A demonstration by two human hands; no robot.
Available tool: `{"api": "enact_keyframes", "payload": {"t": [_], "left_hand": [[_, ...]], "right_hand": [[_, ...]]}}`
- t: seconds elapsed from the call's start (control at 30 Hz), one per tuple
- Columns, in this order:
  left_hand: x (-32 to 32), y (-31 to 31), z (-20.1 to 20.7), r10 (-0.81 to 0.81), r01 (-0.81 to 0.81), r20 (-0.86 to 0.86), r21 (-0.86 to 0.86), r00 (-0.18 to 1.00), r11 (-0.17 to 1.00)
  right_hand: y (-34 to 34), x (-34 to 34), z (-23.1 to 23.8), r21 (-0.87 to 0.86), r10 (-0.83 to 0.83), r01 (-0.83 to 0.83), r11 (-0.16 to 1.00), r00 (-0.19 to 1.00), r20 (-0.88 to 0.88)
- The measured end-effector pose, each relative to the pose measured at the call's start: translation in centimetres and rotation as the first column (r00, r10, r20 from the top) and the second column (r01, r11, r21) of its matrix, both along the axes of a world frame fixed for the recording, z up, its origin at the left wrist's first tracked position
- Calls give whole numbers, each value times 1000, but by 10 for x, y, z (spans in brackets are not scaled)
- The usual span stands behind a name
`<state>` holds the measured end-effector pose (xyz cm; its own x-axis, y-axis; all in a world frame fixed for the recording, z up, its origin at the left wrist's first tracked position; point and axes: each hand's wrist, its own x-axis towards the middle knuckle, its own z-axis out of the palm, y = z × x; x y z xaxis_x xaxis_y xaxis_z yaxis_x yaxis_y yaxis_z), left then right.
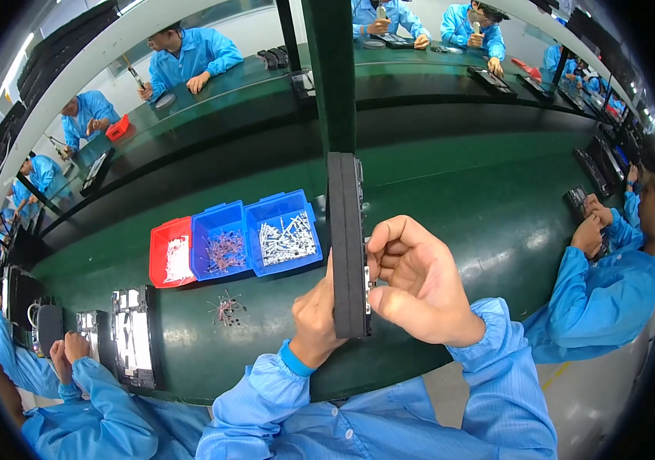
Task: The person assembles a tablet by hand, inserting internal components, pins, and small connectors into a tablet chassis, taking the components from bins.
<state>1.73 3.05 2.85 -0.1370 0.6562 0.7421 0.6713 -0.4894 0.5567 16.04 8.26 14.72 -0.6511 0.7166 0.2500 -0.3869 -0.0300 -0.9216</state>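
Observation:
A long black rectangular electronic housing [348, 253] stands on its narrow edge in front of me, its flat back showing and small parts lining its right side. My left hand [316, 313] grips its lower left side, with most of the fingers hidden behind it. On the other side my right hand [423, 287] has its fingers curled, thumb and forefinger against the face with the parts. Whatever small piece those fingertips may hold is hidden. Left of the housing are a blue bin [317, 230] of white and dark small parts, a blue bin [221, 207] of thin-wired parts and a red bin [160, 249] of white sticks.
A loose bunch of thin-wired parts [228, 309] lies on the green table [281, 295]. A black housing with white panels [133, 337] lies farther left. A green post [331, 77] rises behind my workpiece. Co-workers in blue sit left, right [595, 299] and across.

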Motion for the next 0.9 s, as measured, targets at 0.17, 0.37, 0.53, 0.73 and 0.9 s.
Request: {"api": "enact_keyframes", "payload": {"t": [0.17,0.37,0.53,0.73,0.9], "left_hand": [[4,-3,2,-12,11,67,18,998,1000],[-9,-1,-20,77,-76,-25,31,997,997],[-6,-9,-15,50,-18,206,-156,977,988],[7,-15,27,-260,588,867,-46,425,807],[2,-4,16,92,817,942,-326,323,475]], "right_hand": [[-5,-1,-6,80,7,-5,997,1000,-31],[11,11,3,107,-184,181,978,983,21],[39,70,-53,199,-590,556,807,753,290],[-18,113,-110,-253,-244,325,911,921,305],[-38,117,-109,-421,-445,529,737,848,287]]}}
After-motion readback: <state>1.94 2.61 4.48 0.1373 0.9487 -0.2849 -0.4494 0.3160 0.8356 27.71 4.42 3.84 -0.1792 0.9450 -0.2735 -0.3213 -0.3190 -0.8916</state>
